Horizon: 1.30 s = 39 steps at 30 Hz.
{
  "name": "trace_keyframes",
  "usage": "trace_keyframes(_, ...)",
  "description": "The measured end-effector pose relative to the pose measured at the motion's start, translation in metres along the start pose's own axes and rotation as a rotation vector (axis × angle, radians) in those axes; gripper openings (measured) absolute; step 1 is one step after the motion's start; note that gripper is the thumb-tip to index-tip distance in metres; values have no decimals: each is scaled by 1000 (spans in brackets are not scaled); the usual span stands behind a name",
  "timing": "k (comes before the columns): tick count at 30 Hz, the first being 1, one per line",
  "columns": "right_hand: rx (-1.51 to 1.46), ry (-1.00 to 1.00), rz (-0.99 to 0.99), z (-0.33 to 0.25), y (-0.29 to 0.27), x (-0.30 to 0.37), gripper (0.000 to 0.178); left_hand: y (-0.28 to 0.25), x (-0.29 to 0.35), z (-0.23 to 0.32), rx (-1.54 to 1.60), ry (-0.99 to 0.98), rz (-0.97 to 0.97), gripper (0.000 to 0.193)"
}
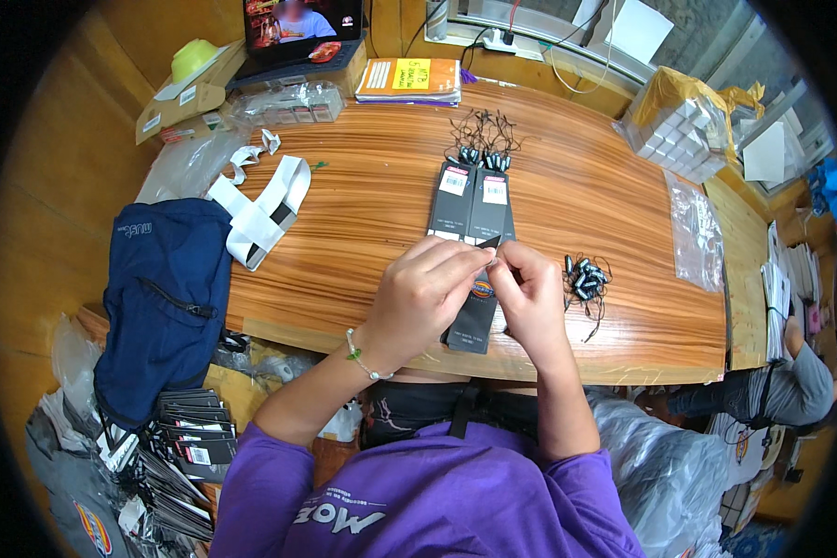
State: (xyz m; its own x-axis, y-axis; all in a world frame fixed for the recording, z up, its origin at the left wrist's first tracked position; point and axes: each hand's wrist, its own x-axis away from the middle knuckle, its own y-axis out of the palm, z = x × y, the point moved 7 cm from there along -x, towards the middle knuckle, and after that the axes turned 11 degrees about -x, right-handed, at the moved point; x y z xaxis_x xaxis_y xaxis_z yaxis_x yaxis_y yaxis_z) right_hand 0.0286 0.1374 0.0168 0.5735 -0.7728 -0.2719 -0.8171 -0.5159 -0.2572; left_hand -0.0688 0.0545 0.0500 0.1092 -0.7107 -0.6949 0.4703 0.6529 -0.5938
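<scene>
My left hand [427, 293] and my right hand [530, 296] meet over the front middle of the table, fingertips pinched together. A small black tip shows between them; the rest of what they grip is hidden by the fingers. Beneath my hands a black hang tag [471, 333] with an oval orange-and-blue logo reaches toward the table's front edge. I cannot tell whether it is held or lies flat. Just beyond, black hang tags [452, 203] with white labels lie in two columns, their dark cords [484, 130] spread out at the far end. Right of my right hand is a pile of corded black seals [586, 279].
On the wooden table [363, 205] are white strips [268, 212], notebooks [409, 82], a screen [305, 23], a bag of small white boxes [684, 135] and a clear plastic bag [693, 228]. A navy bag [166, 298] hangs over the left edge. Another person [781, 386] is at the right.
</scene>
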Motion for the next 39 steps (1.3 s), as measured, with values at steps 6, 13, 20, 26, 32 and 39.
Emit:
trace_keyframes(6, 246, -267, 5, -25, 4, -1, 8, 6, 2, -22, 319, -317, -97, 21)
trace_keyframes(13, 314, -376, 100, -34, 3, -1, 10, 4, 2, -30, 403, -400, -150, 22)
trace_keyframes(20, -101, -147, -27, -21, 5, 2, 17, -2, 2, -32, 520, -466, -268, 19)
trace_keyframes(26, -330, -134, 58, -26, 14, 7, 24, -22, -4, -24, 398, -338, -240, 19)
trace_keyframes(32, -271, -185, 39, -40, 23, 7, 21, -37, -9, -22, 311, -206, -183, 21)
trace_keyframes(39, -587, -19, -24, -38, 22, 14, 18, -52, -12, -8, 235, -28, -71, 19)
